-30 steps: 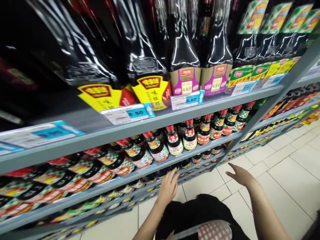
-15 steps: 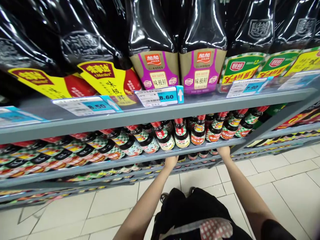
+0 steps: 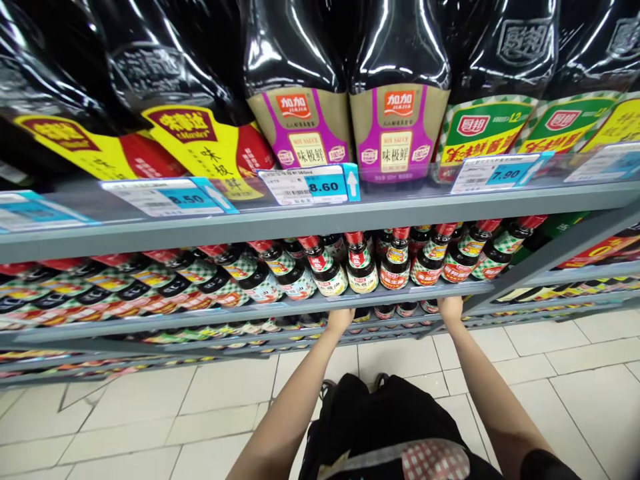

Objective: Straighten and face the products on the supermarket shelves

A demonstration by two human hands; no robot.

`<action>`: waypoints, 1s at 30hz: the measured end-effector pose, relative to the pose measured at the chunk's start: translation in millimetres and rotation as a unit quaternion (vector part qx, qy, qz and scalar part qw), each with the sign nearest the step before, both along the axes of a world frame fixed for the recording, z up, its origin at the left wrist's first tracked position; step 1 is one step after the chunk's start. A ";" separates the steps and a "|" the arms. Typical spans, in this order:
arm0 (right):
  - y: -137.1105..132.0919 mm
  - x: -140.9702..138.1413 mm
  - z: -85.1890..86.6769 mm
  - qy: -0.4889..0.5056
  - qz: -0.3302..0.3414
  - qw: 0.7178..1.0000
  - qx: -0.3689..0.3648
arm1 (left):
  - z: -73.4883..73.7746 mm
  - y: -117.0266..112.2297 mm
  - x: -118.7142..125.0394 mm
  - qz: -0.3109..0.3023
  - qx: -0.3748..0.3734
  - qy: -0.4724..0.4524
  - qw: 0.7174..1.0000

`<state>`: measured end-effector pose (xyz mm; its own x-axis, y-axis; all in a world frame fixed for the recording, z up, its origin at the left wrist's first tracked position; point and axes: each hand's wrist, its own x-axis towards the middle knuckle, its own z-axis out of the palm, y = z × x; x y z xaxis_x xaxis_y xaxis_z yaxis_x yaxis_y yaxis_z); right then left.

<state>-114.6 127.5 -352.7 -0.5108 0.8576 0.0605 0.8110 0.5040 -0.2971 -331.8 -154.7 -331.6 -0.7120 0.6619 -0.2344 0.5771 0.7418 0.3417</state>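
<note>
My left hand [image 3: 341, 321] reaches to the front edge of the second shelf [image 3: 385, 297], below the small dark bottles with cream labels [image 3: 363, 279]. Further right, my right hand [image 3: 451, 309] is at the same edge, near the shelf's upright. The fingers of both hands are hidden under or behind the shelf, so what they touch or hold does not show. Red-capped sauce bottles [image 3: 395, 270] stand in a row just above the hands. More bottles [image 3: 406, 309] show between the hands on the shelf below.
Large soy sauce bottles [image 3: 400, 137] fill the top shelf, with price tags [image 3: 310, 185] along its grey edge [image 3: 320, 220]. A slanted grey upright [image 3: 540, 260] divides the shelving at right. Pale floor tiles [image 3: 145, 400] lie below, around my dark clothing [image 3: 385, 420].
The view has shifted slightly, so the shelves sit a little differently in the picture. Both hands stay at the same shelf edge, with no clear change in hold.
</note>
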 end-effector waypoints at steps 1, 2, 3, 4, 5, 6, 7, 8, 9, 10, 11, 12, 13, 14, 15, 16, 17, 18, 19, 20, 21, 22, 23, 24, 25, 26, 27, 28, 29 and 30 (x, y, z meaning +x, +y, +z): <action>-7.4 3.1 0.3 0.027 -0.013 1.000 0.005 | 0.9 0.7 -0.4 0.003 -0.002 -0.004 1.000; -17.3 6.1 0.3 0.053 -0.028 0.998 0.010 | 1.9 1.3 -0.7 0.005 -0.005 -0.007 1.000; -29.2 8.2 -0.2 0.078 -0.041 0.996 0.016 | 2.8 1.9 -0.9 0.007 -0.005 -0.011 1.000; -42.0 8.7 -1.5 0.097 -0.050 0.994 0.019 | 3.7 2.3 -0.9 0.010 -0.005 -0.014 1.000; -54.8 6.9 -3.4 0.110 -0.043 0.993 0.015 | 4.5 2.6 -0.9 0.012 -0.006 -0.017 1.000; -66.3 2.7 -6.0 0.117 -0.024 0.993 0.005 | 5.3 2.8 -0.8 0.015 -0.006 -0.022 1.000; -75.5 -4.0 -9.1 0.116 0.002 0.993 -0.007 | 5.9 2.9 -0.7 0.017 -0.007 -0.026 1.000; -82.1 -12.5 -12.5 0.110 0.030 0.993 -0.021 | 6.5 3.0 -0.6 0.020 -0.008 -0.030 0.999; -85.9 -22.0 -15.9 0.098 0.053 0.993 -0.034 | 7.1 3.0 -0.4 0.022 -0.009 -0.034 0.999; -87.2 -31.5 -19.3 0.082 0.068 0.993 -0.046 | 7.6 3.0 -0.3 0.023 -0.010 -0.037 0.999; -86.7 -40.0 -22.3 0.063 0.075 0.994 -0.056 | 8.0 3.0 -0.1 0.024 -0.011 -0.039 0.999; -85.0 -46.8 -25.0 0.043 0.075 0.994 -0.065 | 8.4 3.0 -0.1 0.024 -0.012 -0.040 0.999; -82.9 -51.3 -27.1 0.023 0.071 0.995 -0.072 | 8.7 3.0 0.0 0.023 -0.014 -0.041 0.999; -81.0 -53.7 -28.8 0.003 0.064 0.995 -0.078 | 9.0 3.1 0.0 0.022 -0.015 -0.041 0.999; -79.5 -54.1 -30.2 -0.014 0.055 0.995 -0.083 | 9.1 3.1 -0.1 0.021 -0.016 -0.040 0.999; -78.4 -53.3 -31.4 -0.029 0.045 0.995 -0.086 | 9.0 3.1 -0.2 0.019 -0.018 -0.039 0.999; -77.4 -51.7 -32.4 -0.041 0.033 0.995 -0.088 | 8.7 3.0 -0.4 0.017 -0.019 -0.038 0.999; -76.3 -50.1 -33.5 -0.050 0.020 0.995 -0.089 | 8.3 2.9 -0.7 0.015 -0.019 -0.038 0.999; -74.7 -48.8 -34.5 -0.057 0.009 0.994 -0.089 | 7.6 2.9 -1.0 0.012 -0.019 -0.037 0.999; -72.3 -47.9 -35.5 -0.060 0.002 0.994 -0.088 | 6.9 2.8 -1.4 0.009 -0.019 -0.037 0.999; -69.2 -47.3 -36.3 -0.060 -0.001 0.994 -0.088 | 6.0 2.7 -1.8 0.006 -0.018 -0.036 0.999; -65.9 -46.7 -36.7 -0.055 0.002 0.995 -0.088 | 5.1 2.6 -2.2 0.004 -0.018 -0.036 0.999; -62.8 -45.8 -36.6 -0.047 0.007 0.995 -0.088 | 4.2 2.5 -2.7 0.002 -0.018 -0.035 0.999; -60.8 -44.1 -35.7 -0.033 0.015 0.996 -0.086 | 3.3 2.4 -3.0 0.000 -0.017 -0.035 0.999; -60.7 -41.4 -34.1 -0.015 0.022 0.996 -0.083 | 2.5 2.4 -3.2 -0.002 -0.015 -0.035 0.999; -63.3 -38.0 -31.8 0.006 0.025 0.997 -0.076 | 1.7 2.3 -3.3 -0.003 -0.013 -0.035 0.999; -68.8 -34.2 -29.1 0.030 0.025 0.997 -0.064 | 1.1 2.3 -3.3 -0.003 -0.011 -0.035 0.999; -77.2 -30.7 -26.2 0.055 0.022 0.997 -0.050 | 0.6 2.4 -3.2 -0.003 -0.007 -0.035 0.999; -88.0 -28.2 -23.6 0.080 0.019 0.996 -0.034 | 0.1 2.5 -2.9 -0.001 -0.003 -0.035 0.999; -100.3 -27.5 -21.5 0.102 0.022 0.994 -0.021 | -0.3 2.7 -2.6 0.000 0.002 -0.036 0.999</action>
